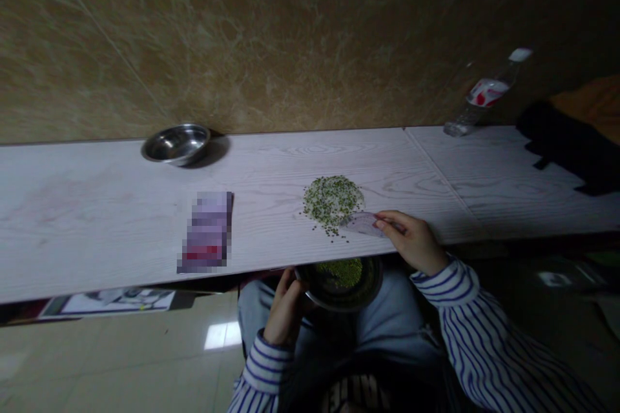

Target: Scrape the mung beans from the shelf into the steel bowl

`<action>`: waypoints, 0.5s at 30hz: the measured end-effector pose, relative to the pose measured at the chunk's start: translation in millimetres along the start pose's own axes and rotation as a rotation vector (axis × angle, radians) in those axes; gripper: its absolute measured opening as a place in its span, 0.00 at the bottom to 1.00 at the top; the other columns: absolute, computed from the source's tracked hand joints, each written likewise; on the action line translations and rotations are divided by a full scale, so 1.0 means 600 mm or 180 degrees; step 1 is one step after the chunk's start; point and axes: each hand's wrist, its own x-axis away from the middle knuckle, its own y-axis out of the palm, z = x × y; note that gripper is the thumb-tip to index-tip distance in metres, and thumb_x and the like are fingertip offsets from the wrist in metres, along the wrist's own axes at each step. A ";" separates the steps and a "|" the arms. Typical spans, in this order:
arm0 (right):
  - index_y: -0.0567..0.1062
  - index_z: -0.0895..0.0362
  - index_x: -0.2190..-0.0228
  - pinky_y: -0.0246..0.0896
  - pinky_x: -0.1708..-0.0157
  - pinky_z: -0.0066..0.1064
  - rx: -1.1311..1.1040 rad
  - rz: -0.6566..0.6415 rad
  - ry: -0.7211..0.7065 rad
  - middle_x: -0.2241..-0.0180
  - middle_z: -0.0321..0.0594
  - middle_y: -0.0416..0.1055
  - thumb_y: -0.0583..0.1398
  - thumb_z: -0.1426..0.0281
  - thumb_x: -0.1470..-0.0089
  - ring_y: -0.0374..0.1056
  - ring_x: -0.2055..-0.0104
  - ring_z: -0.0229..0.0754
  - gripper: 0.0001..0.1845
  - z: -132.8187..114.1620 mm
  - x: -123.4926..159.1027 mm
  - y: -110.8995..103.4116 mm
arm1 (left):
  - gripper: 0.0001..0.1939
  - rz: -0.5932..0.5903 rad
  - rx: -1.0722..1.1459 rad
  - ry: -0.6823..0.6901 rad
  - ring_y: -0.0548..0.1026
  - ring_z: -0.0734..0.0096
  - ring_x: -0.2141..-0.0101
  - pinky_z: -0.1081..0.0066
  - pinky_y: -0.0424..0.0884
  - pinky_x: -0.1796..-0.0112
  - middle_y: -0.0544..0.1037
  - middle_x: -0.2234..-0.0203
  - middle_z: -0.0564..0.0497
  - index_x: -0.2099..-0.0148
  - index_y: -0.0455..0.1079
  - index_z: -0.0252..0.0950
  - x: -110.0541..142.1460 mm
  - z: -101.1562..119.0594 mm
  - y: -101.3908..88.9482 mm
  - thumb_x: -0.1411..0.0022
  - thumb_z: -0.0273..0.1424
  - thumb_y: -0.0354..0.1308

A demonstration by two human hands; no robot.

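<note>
A loose pile of small green beans (332,199), which look like mung beans, lies spread on the table. Pale patches show among them; whether these are white grains or bare tabletop I cannot tell. My right hand (411,239) pinches a thin see-through plastic piece (363,223), its far end touching the pile's near right edge. Below the table edge, my left hand (287,305) grips the left rim of a dark metal bowl (334,302) above my lap. More green beans (347,273) lie inside this bowl, partly hidden by the table edge.
On the pale wooden table (97,219), a steel bowl (177,145) sits near the wall at back left. A blurred-out flat object (207,232) lies nearer the front. At back right stand a plastic bottle (487,91) and a dark cloth item (571,142).
</note>
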 end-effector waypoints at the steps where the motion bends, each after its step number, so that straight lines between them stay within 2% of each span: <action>1: 0.79 0.57 0.64 0.70 0.61 0.36 -0.0013 -0.0029 0.0007 0.66 0.44 0.79 0.59 0.64 0.48 0.75 0.63 0.46 0.14 -0.001 0.000 0.001 | 0.23 -0.0011 -0.0005 -0.0008 0.71 0.70 0.68 0.75 0.67 0.73 0.76 0.63 0.53 0.53 0.70 0.40 0.001 0.002 0.000 0.55 0.29 0.61; 10: 0.79 0.56 0.63 0.70 0.61 0.36 -0.0033 -0.0158 -0.0032 0.66 0.43 0.80 0.60 0.64 0.48 0.75 0.63 0.45 0.13 -0.008 0.011 0.005 | 0.23 -0.0160 -0.0020 -0.0007 0.73 0.67 0.66 0.72 0.69 0.71 0.77 0.62 0.52 0.52 0.69 0.41 0.002 0.004 0.000 0.55 0.29 0.60; 15: 0.79 0.56 0.63 0.70 0.61 0.37 -0.0031 -0.0013 0.0035 0.65 0.43 0.80 0.60 0.64 0.48 0.75 0.64 0.45 0.13 0.000 0.008 0.007 | 0.23 -0.0143 -0.0059 0.0013 0.74 0.65 0.66 0.72 0.69 0.71 0.77 0.63 0.51 0.53 0.69 0.40 0.003 0.005 -0.002 0.55 0.29 0.60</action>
